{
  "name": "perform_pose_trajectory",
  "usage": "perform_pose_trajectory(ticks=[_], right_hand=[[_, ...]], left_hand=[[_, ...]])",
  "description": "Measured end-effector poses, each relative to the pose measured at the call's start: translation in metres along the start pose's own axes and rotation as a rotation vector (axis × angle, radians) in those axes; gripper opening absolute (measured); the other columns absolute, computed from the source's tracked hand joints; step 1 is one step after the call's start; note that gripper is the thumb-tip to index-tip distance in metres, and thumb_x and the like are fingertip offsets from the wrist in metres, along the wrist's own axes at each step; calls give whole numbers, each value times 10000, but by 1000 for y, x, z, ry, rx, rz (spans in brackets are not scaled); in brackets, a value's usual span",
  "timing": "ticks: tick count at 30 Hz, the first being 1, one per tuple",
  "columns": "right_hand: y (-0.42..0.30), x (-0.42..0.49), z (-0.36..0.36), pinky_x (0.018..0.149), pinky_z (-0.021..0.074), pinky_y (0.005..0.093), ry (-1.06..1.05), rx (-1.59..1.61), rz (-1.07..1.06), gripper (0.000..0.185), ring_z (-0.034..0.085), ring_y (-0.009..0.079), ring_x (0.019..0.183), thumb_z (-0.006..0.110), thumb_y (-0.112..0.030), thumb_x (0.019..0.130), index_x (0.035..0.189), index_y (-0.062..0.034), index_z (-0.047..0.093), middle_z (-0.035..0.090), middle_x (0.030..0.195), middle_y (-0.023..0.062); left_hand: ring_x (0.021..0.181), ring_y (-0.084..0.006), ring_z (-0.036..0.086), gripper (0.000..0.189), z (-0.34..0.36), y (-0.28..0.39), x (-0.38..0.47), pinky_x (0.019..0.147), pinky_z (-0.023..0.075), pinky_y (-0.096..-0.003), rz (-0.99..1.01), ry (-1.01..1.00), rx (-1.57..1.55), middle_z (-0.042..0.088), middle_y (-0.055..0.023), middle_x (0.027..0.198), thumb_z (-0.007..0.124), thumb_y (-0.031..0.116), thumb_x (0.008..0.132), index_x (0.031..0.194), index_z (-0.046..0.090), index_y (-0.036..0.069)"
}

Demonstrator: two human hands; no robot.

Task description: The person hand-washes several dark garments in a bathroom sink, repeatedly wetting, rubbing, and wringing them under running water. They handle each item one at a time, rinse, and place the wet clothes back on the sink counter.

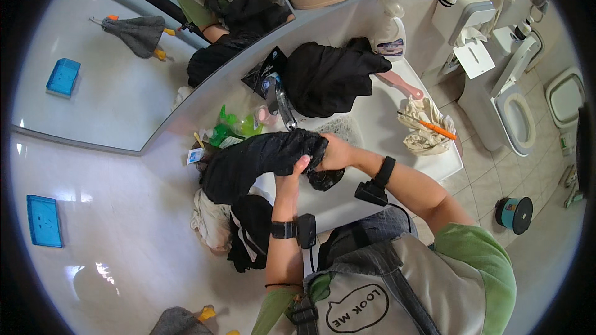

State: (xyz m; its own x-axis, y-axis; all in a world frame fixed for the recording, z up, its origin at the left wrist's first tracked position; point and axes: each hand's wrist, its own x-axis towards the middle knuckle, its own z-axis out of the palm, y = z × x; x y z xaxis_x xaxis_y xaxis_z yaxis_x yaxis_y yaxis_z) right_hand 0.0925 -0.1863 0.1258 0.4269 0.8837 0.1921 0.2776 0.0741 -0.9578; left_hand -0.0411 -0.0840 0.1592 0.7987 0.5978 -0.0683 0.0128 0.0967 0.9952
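Note:
Over the white washbasin (386, 144), my left hand (292, 172) grips a black cloth garment (251, 153), thumb on top, with its other fingers hidden. My right hand (336, 152) is closed on the bunched right end of the same garment, which looks wet. Part of the black cloth hangs below my hands into the basin. A chrome faucet (285, 109) is just behind the garment, and greyish suds (337, 129) lie in the basin beyond my right hand. Another black garment (326, 77) lies heaped at the back of the basin.
A pump bottle (391, 32) and a pink-handled brush (401, 84) are at the back right. An orange-handled screwdriver (435, 129) lies on a cream cloth (416, 142) at the right edge. Green bottles (223, 132) stand left of the faucet; more clothes (212, 218) are heaped at the left.

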Motion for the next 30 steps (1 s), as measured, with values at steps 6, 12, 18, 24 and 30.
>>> perform_pose_trajectory(ticks=[6,12,18,24,30], right_hand=[[-12,2,-18,763,515,388,-80,-25,-22,602,660,341,855,732,-93,562,1136,-26,564,672,884,191],[-32,12,-22,829,494,401,-215,-121,161,915,633,386,925,811,-219,606,1368,-41,336,663,929,188],[-17,-15,-2,960,359,559,408,-685,11,1088,374,437,1262,854,-451,570,1417,-65,289,327,1427,237],[16,-64,52,1040,208,685,449,-575,-279,1031,135,552,1367,836,-422,585,1421,-130,308,179,1494,266],[40,-27,45,1031,250,684,596,-521,-405,1037,152,594,1337,843,-206,565,1425,-98,273,164,1476,276]], left_hand=[[1249,-195,458,762,-10,19,26,1075,324,-359,359,-285,305,488,-105,1360,720,361,777,1381,425,3],[1187,-233,514,570,-14,-16,24,1044,389,-390,22,-170,-432,550,-93,1264,680,248,783,1279,509,23],[1118,-216,570,461,0,-37,36,986,441,-363,19,234,-486,594,-68,1213,645,257,828,1228,558,44],[932,-180,582,578,21,-14,30,710,429,-281,-171,603,-562,611,-23,1087,692,493,740,1163,571,120],[1068,-216,592,474,27,6,14,920,446,-343,-221,466,-610,614,-56,1178,621,371,825,1190,591,71]])
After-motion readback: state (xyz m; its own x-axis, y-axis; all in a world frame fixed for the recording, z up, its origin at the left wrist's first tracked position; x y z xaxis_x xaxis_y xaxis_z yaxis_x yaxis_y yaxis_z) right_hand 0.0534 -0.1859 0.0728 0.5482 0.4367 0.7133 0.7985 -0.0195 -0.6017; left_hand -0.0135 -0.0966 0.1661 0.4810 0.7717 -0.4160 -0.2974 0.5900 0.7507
